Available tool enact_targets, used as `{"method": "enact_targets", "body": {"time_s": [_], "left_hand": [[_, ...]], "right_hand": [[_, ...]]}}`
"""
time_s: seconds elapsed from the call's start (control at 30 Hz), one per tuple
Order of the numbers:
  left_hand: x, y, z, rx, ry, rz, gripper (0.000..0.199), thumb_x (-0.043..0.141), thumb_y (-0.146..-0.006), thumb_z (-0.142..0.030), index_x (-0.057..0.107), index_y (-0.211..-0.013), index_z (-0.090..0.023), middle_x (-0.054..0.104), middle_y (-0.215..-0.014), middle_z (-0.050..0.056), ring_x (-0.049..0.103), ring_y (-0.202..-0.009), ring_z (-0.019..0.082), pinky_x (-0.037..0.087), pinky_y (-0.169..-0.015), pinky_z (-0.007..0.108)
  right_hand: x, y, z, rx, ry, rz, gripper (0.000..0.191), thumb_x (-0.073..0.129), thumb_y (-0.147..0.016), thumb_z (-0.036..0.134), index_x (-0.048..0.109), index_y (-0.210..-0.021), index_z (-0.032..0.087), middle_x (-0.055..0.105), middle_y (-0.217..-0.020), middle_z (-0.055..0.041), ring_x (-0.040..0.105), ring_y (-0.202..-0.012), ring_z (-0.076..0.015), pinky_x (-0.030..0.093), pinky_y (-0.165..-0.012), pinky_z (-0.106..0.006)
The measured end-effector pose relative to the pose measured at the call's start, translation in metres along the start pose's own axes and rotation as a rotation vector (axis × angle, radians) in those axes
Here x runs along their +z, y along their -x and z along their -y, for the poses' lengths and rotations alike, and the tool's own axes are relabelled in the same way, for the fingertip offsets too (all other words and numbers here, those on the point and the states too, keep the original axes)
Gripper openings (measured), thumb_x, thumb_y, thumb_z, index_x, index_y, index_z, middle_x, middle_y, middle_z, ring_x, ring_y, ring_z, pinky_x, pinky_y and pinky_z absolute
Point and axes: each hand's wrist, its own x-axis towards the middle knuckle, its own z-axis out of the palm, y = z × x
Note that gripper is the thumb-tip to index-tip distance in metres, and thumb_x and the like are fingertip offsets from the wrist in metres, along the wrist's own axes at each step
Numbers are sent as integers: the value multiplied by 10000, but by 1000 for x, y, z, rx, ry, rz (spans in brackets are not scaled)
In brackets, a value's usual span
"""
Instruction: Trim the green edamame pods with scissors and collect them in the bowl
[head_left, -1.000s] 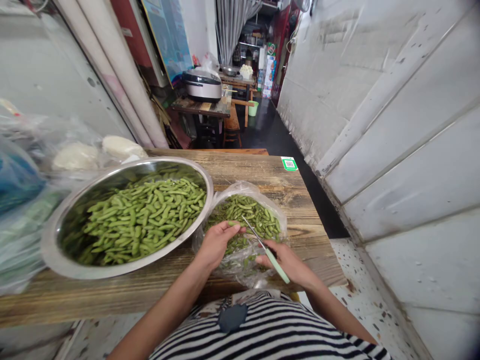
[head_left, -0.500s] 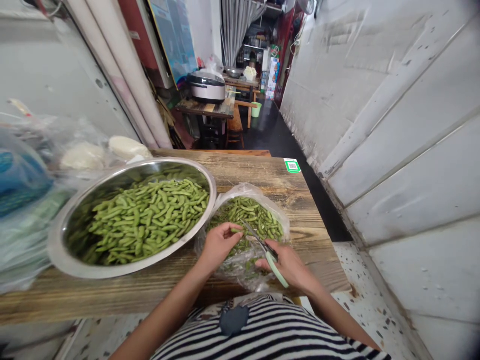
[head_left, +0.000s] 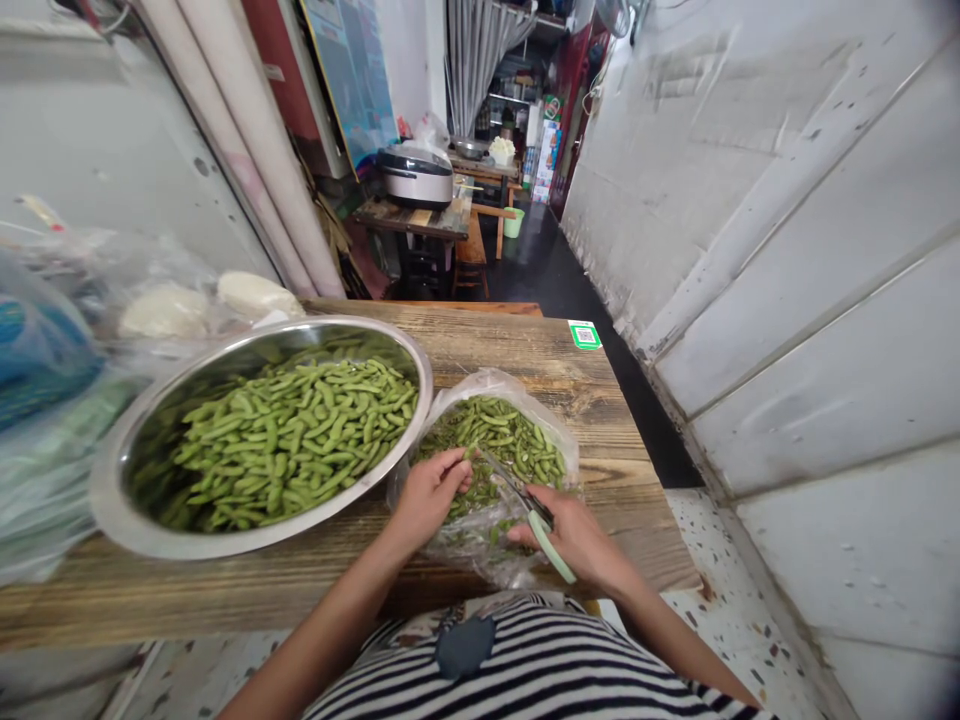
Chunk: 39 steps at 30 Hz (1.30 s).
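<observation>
Open tabletop (head_left: 517,345) beyond the plastic bag (head_left: 568,438), steel basin (head_left: 225,543) blocking the left side

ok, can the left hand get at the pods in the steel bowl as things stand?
Probably yes. The left hand is close beside the bowl, which is uncovered; only its rim stands between hand and pods. The fingertips seem to pinch a single pod, though, which could hamper a grab.
</observation>
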Motion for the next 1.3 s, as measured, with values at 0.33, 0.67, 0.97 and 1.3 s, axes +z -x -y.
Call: {"method": "enact_targets", "body": {"time_s": [0.33,0.67,0.97,1.3], "left_hand": [[0,6,-8,-33,26,92,223,606,-718,-380,685,-807,-191,610,-602,7,540,-578,166,445,-590,270],[-21,26,-16,53,-202,-150,297,597,-760,-396,706,-948,-193,678,-704,24,599,-642,177,488,-658,292],[-60,22,-37,567,-885,-776,498,637,-771,-312,557,-1236,-152,543,-1265,174,448,-1212,319,290,-1048,486],[12,-49,17,152,-1029,-135,247,484,-803,-160,637,-995,-131,667,-878,149,616,-862,283,447,-793,374]], "right_hand": [[5,-2,-3,-30,-7,-13,330,583,-818,429,629,-1011,165,668,-875,-57,587,-741,-189,403,-659,-241],[4,-6,-11,2,26,-66,295,568,-823,446,632,-793,159,611,-649,-13,544,-605,-157,329,-546,-210],[1,-9,-32,56,-44,-108,338,554,-823,478,617,-800,147,590,-659,-18,521,-595,-160,357,-570,-238],[11,-1,-32,102,-282,-16,432,565,-805,548,626,-944,143,535,-637,17,469,-510,-112,385,-520,-230]]}}
